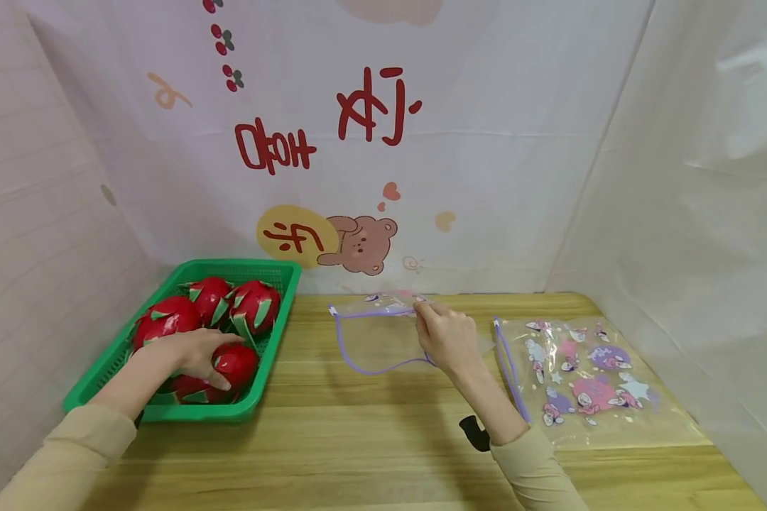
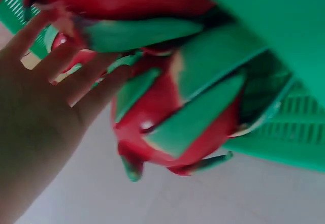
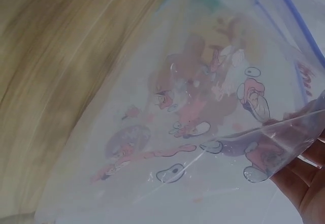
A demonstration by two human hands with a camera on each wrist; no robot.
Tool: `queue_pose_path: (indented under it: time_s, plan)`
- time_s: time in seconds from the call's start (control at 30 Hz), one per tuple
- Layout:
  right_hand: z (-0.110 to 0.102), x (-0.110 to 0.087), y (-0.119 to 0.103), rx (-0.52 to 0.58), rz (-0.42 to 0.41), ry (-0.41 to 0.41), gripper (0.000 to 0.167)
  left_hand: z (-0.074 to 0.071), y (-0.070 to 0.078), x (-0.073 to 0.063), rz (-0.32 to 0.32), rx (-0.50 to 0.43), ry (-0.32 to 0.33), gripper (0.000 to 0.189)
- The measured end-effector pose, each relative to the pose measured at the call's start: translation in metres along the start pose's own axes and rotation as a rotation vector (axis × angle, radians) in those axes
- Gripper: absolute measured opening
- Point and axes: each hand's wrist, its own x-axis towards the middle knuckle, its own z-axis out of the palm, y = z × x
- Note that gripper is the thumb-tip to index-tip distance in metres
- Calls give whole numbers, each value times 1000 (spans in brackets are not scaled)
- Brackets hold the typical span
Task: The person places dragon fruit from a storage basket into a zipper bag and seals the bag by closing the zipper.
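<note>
On the left stands a green plastic basket holding several red dragon fruits with green scales. My left hand lies over the front dragon fruit, its thumb and fingers spread across the skin. In the left wrist view those fingers look fairly straight beside the fruits. Near the middle of the table, my right hand pinches the rim of a clear zip bag with purple edging. The bag's mouth gapes toward me. Cartoon prints show on its film in the right wrist view.
A second clear zip bag with pink and purple cartoon prints lies flat at the right. Other dragon fruits sit at the basket's back. A white printed sheet hangs behind the wooden table, with pale walls at both sides.
</note>
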Motion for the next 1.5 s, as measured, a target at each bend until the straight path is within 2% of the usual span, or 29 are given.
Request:
queue_pose_path:
  time_s: [0.27, 0.43, 0.6, 0.8, 0.9, 1.07, 1.27, 1.5]
  plan:
    - [0, -1, 1, 7, 12, -8, 11, 15, -9, -5, 62, 35, 41, 100]
    - [0, -1, 1, 16, 18, -8, 11, 23, -12, -4, 90, 81, 108, 99]
    - [-1, -1, 0, 26, 31, -25, 11, 23, -12, -3, 127, 116, 149, 97]
    - [-1, -2, 1, 34, 37, -40, 11, 20, -11, -5, 134, 89, 158, 101]
    - [-2, -2, 1, 36, 38, -40, 11, 19, -9, -6, 139, 78, 195, 104]
    - [-2, -2, 1, 37, 40, -44, 12, 21, -6, -7, 139, 90, 309, 104]
    - [-1, -2, 0, 36, 40, -43, 12, 23, -2, -13, 138, 134, 493, 103]
    - [-1, -2, 0, 23, 38, -44, 11, 24, 6, -18, 207, 142, 679, 101]
